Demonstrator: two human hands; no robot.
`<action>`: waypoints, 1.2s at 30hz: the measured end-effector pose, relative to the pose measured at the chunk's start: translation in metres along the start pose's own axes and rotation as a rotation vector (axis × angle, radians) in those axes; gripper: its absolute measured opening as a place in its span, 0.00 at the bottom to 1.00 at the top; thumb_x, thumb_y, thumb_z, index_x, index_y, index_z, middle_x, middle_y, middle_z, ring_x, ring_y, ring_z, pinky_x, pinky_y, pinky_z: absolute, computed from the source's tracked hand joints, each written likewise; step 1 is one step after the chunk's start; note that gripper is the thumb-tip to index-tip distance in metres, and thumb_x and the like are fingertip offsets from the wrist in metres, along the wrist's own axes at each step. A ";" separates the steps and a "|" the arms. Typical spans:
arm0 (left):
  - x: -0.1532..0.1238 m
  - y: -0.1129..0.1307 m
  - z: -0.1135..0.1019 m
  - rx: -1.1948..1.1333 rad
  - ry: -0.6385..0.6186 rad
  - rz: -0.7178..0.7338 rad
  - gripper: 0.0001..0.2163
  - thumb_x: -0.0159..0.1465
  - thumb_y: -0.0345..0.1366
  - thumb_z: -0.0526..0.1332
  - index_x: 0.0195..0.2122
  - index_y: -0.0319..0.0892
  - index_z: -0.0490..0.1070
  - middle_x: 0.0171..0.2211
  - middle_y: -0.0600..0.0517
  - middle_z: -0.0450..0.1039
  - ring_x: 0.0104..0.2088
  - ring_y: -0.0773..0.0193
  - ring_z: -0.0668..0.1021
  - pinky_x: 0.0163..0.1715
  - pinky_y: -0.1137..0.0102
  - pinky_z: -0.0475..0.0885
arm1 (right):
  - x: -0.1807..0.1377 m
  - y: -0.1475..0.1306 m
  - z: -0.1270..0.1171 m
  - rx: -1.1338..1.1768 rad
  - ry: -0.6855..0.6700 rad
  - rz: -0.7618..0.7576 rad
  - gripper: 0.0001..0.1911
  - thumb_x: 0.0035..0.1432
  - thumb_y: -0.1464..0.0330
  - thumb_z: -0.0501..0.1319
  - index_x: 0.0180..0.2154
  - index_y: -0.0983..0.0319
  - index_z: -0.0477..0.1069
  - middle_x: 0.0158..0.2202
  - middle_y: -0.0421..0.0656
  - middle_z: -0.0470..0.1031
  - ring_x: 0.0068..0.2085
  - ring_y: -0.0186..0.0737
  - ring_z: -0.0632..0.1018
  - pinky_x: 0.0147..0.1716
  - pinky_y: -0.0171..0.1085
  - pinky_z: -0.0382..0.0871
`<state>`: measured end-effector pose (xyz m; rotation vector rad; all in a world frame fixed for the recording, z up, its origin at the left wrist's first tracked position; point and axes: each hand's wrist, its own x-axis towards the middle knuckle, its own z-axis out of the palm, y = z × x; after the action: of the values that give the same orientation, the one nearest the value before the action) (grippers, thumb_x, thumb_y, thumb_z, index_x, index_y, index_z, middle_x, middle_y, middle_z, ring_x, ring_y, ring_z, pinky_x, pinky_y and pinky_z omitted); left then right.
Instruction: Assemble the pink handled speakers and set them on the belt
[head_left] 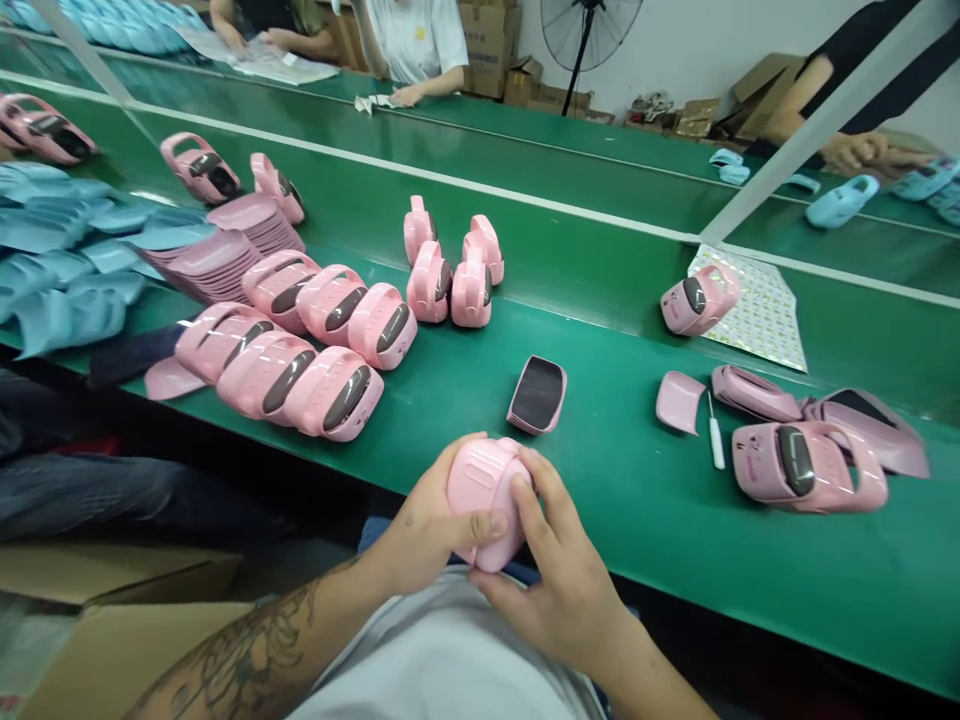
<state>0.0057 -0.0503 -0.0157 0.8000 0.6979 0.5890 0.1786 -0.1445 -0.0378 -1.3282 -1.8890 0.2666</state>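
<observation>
A rounded pink plastic housing [486, 478] is between my two hands, just off the table's near edge. My left hand [439, 525] wraps its left side, the thumb lying across the front. My right hand [559, 550] grips the right side, with fingertips on the top and the side. On the table beyond lies a pink shell part with a dark panel [538, 395]. Several handled pink housings with dark windows [349, 395] stand in rows to the left. At the right are a small curved pink cover [679, 402], a white-handled screwdriver [716, 440] and another handled pink housing [810, 465].
Blue plastic shells [67, 250] and stacked pink covers [217, 255] fill the left of the green table [615, 500]. A sticker sheet [757, 310] lies at the right under a pink housing. Slanted white posts [817, 120] rise from the table. Other people work across it.
</observation>
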 end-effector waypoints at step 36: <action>0.017 0.009 0.009 0.314 0.107 0.106 0.34 0.55 0.47 0.77 0.59 0.39 0.70 0.57 0.42 0.78 0.57 0.45 0.78 0.57 0.56 0.73 | 0.010 0.012 0.004 -0.061 0.080 0.043 0.61 0.57 0.46 0.72 0.78 0.61 0.43 0.74 0.64 0.60 0.72 0.68 0.68 0.65 0.66 0.72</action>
<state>0.0211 -0.0370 -0.0096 1.1080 0.8626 0.6297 0.1822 -0.1302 -0.0428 -1.4009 -1.8166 0.1759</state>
